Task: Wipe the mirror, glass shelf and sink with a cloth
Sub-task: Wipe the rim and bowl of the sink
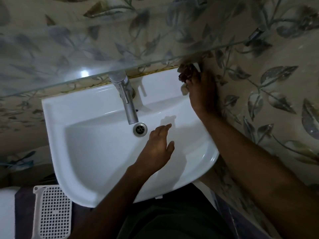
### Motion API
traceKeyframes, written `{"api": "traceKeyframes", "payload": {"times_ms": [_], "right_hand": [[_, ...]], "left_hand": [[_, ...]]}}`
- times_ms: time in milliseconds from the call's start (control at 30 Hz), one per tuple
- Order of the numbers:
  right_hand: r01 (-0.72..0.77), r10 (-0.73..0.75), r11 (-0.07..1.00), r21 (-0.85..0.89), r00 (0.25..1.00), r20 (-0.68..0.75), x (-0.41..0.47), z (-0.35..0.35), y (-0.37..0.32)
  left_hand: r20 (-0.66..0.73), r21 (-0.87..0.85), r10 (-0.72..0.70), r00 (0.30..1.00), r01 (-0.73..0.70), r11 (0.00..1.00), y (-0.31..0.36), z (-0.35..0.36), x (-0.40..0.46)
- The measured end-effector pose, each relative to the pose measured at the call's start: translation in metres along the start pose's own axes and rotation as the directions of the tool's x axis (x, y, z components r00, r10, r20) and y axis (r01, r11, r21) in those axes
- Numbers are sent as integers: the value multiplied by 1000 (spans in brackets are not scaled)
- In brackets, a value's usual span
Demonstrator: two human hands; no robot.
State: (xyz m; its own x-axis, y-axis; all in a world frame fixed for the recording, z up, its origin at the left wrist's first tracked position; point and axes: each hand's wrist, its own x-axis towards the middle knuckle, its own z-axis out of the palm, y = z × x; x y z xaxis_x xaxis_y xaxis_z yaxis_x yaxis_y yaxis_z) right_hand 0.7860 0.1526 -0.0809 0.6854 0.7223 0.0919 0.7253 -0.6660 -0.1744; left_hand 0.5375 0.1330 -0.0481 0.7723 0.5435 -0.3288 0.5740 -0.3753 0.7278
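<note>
A white sink (pixel 89 152) fills the middle of the view, with a chrome tap (pixel 127 100) over its drain (pixel 139 129). My right hand (pixel 202 94) grips a dark reddish cloth (pixel 185 73) at the sink's back right corner, just under the edge of the glass shelf (pixel 86 54). My left hand (pixel 158 145) hovers over the basin with its fingers straight, right of the drain, holding nothing. The mirror is not in view.
Leaf-patterned tiles (pixel 269 94) cover the wall behind and right of the sink. A metal shelf bracket (pixel 255 36) holds the glass at upper right. A white perforated basket (pixel 51 213) stands on the floor at lower left, beside a white object (pixel 6 213).
</note>
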Motion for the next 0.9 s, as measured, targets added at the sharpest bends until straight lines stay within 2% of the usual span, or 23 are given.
{"api": "traceKeyframes", "payload": {"times_ms": [133, 167, 267, 367, 433, 500, 600, 700, 733, 767, 800, 867, 900], "right_hand": [[44, -46, 984, 170, 999, 8, -61, -3, 30], [75, -73, 991, 114, 997, -17, -81, -4, 34], [164, -179, 951, -261, 983, -34, -114, 4, 36], [203, -216, 891, -406, 976, 14, -101, 17, 15], [264, -246, 853, -451, 964, 98, -92, 28, -4], [311, -229, 890, -334, 938, 261, -100, 40, -20], [317, -248, 946, -73, 847, 470, -143, 56, -40], [342, -425, 905, 255, 684, 592, -176, 56, -48], [358, -465, 885, 298, 643, 608, -179, 52, -46], [382, -474, 879, 284, 646, 598, -176, 50, -41], [395, -448, 891, 223, 690, 568, -171, 49, -34], [315, -319, 944, 96, 801, 507, -166, 46, -26], [278, -271, 959, 58, 834, 481, -168, 45, -29]], "left_hand": [[6, -25, -30, 1000, 30, 999, -14, 3, -7], [17, -23, -37, 999, 38, 999, -17, 4, -8], [57, -4, -48, 997, 49, 999, -25, 9, -12], [74, -3, -70, 995, 71, 998, -31, 9, -17], [66, 1, -90, 994, 90, 996, -34, 8, -21], [62, 3, -107, 992, 107, 994, -38, 6, -26], [31, -11, -114, 993, 114, 993, -44, 4, -33], [-24, -47, -136, 990, 135, 990, -51, 0, -38], [-39, -69, -147, 988, 145, 987, -53, -2, -40], [-50, -86, -159, 986, 154, 984, -55, -4, -43], [-58, -91, -173, 983, 167, 982, -58, -6, -45], [-65, -75, -202, 977, 197, 978, -64, -10, -52], [-68, -64, -215, 974, 211, 976, -68, -12, -56]]}}
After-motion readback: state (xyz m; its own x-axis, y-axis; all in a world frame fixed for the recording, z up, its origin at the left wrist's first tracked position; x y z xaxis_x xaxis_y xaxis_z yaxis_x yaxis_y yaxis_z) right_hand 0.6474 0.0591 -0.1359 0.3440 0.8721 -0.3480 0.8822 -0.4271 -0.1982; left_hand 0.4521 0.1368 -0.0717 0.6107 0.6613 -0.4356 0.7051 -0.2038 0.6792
